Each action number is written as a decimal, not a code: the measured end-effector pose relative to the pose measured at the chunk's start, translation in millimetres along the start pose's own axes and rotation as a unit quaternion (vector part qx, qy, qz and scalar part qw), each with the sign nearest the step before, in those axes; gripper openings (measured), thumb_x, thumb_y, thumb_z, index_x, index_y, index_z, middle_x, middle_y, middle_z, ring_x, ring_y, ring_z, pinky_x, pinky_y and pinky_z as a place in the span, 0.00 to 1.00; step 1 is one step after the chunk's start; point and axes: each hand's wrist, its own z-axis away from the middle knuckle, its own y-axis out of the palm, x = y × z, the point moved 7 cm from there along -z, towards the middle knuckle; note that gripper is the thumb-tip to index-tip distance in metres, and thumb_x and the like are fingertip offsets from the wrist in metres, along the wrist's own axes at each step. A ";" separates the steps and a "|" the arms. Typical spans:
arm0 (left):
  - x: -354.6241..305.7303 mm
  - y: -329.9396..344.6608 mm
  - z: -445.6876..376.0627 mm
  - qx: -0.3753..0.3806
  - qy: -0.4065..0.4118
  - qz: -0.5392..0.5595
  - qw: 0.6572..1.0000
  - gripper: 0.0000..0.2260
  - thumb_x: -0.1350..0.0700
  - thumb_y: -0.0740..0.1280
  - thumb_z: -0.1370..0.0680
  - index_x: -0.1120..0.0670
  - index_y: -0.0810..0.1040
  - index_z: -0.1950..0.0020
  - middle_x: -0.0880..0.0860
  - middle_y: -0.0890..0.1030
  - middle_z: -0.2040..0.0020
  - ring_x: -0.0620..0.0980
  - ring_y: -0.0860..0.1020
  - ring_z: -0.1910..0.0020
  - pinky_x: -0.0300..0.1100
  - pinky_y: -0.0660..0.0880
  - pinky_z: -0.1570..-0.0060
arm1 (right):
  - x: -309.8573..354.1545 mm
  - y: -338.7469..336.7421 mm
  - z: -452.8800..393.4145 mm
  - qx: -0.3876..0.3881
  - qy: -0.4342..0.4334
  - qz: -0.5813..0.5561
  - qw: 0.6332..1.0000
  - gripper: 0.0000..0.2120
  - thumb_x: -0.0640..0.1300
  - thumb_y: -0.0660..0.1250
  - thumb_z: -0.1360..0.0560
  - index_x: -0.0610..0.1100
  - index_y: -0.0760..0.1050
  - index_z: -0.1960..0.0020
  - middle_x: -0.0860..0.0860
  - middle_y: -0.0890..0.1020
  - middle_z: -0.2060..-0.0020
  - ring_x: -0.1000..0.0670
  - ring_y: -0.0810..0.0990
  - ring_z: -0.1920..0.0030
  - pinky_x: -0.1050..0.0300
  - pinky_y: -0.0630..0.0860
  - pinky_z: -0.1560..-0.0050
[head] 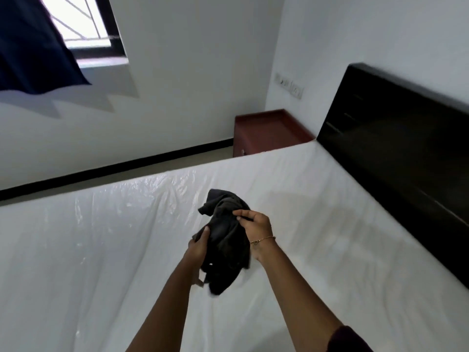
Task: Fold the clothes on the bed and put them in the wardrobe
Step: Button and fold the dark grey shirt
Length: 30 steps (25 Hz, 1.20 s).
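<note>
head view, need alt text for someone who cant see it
Both hands hold a crumpled dark garment above a bed covered in clear plastic: left hand grips its side, right hand pinches its top. Beyond are a dark headboard, red-brown bedside table and curtained window.

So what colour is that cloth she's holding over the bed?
Dark charcoal grey, nearly black and plain, on the garment; the head view shows it.
</note>
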 end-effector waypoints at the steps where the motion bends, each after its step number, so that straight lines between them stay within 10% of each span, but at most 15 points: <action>1: -7.4 7.6 22.2 0.059 -0.019 0.096 0.993 0.38 0.24 0.63 0.25 0.54 0.73 0.30 0.60 0.74 0.29 0.71 0.72 0.30 0.69 0.79 0.48 | 21.5 7.4 11.5 0.019 -0.005 -0.055 0.998 0.14 0.27 0.74 0.10 0.37 0.98 0.36 0.36 0.96 0.32 0.50 0.95 0.45 0.34 0.89 0.11; 4: -68.6 14.2 97.8 0.198 0.078 0.252 0.944 0.27 0.34 0.62 0.19 0.55 0.81 0.35 0.62 0.84 0.38 0.65 0.79 0.35 0.61 0.77 0.37 | 98.2 17.8 53.1 0.032 -0.044 -0.153 0.987 0.13 0.25 0.71 0.09 0.26 0.93 0.30 0.31 0.94 0.31 0.46 0.95 0.48 0.35 0.90 0.16; 10: -206.0 -55.9 217.3 -0.021 0.389 0.051 0.920 0.14 0.47 0.65 0.15 0.51 0.81 0.33 0.57 0.84 0.39 0.58 0.82 0.41 0.49 0.79 0.45 | 242.7 -25.4 145.0 -0.140 -0.085 -0.098 0.982 0.10 0.30 0.77 0.17 0.37 0.90 0.57 0.42 0.91 0.55 0.39 0.86 0.50 0.41 0.87 0.43; 13: -266.4 -68.6 282.2 -0.099 0.480 -0.148 0.859 0.18 0.43 0.64 0.16 0.49 0.79 0.30 0.57 0.83 0.36 0.59 0.80 0.37 0.50 0.77 0.38 | 313.0 -35.8 185.5 -0.195 -0.137 0.050 0.970 0.08 0.34 0.74 0.16 0.40 0.86 0.54 0.37 0.95 0.46 0.39 0.85 0.51 0.30 0.95 0.31; 19: -335.0 -50.5 425.4 -0.190 0.601 -0.297 0.717 0.18 0.39 0.61 0.17 0.44 0.78 0.32 0.52 0.83 0.43 0.57 0.82 0.47 0.47 0.76 0.53 | 422.5 -41.3 243.9 -0.203 -0.268 0.217 0.916 0.21 0.38 0.65 0.11 0.45 0.90 0.24 0.41 0.79 0.20 0.35 0.80 0.21 0.36 0.88 0.14; 24: -341.1 -28.5 476.2 0.060 0.627 -0.145 0.763 0.10 0.54 0.66 0.15 0.56 0.79 0.35 0.58 0.85 0.42 0.55 0.85 0.45 0.47 0.81 0.44 | 467.4 -35.2 257.0 -0.027 -0.337 0.175 0.924 0.37 0.27 0.64 0.12 0.49 0.78 0.07 0.44 0.85 0.16 0.44 0.88 0.28 0.44 0.90 0.25; 30: -351.9 -53.9 509.2 0.175 0.568 0.117 0.796 0.11 0.57 0.67 0.18 0.58 0.82 0.38 0.59 0.86 0.45 0.58 0.85 0.47 0.51 0.80 0.42 | 473.3 -59.7 259.4 0.098 -0.296 0.125 0.942 0.19 0.39 0.67 0.09 0.58 0.87 0.26 0.53 0.90 0.39 0.53 0.85 0.37 0.44 0.78 0.34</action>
